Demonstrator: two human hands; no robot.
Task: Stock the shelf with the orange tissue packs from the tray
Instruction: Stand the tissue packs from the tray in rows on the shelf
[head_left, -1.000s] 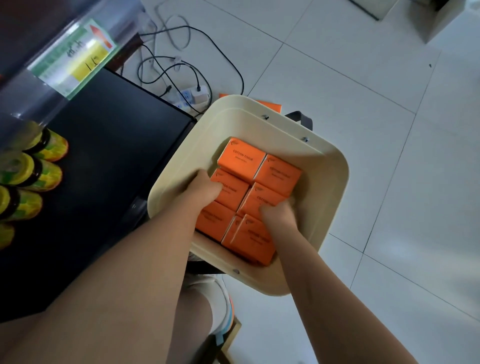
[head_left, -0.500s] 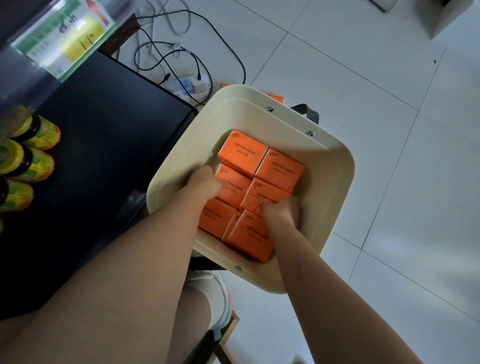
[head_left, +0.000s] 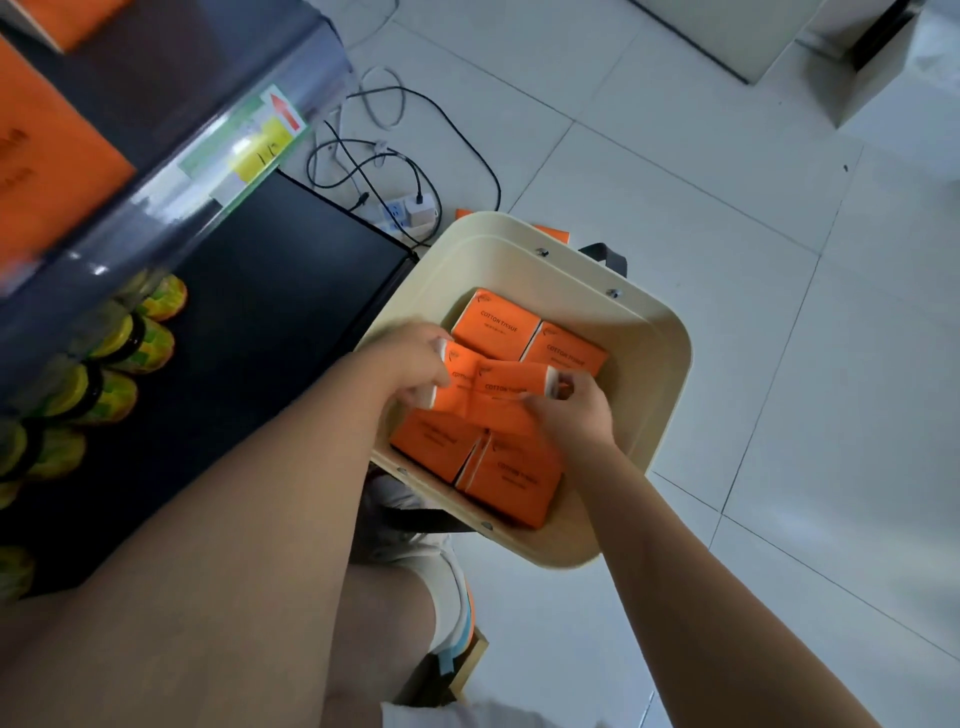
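A cream tray (head_left: 660, 364) holds several orange tissue packs. My left hand (head_left: 413, 358) and my right hand (head_left: 571, 410) squeeze two orange packs (head_left: 493, 389) between them, side by side and raised above the others. Two packs (head_left: 496, 327) lie flat at the tray's far end and two more (head_left: 511, 478) at its near end. At the upper left, orange packs (head_left: 47, 150) stand on the shelf above a clear rail with a price label (head_left: 249, 140).
The lower black shelf (head_left: 249, 322) carries yellow-green capped jars (head_left: 111, 395) at its left. A power strip with tangled cables (head_left: 405, 208) lies on the white tiled floor beyond the tray. My knee and shoe (head_left: 441, 597) are under the tray.
Both hands gripped the two middle packs from their outer ends and lifted them out of the row. The camera tilted up, bringing the upper shelf's orange packs into view.
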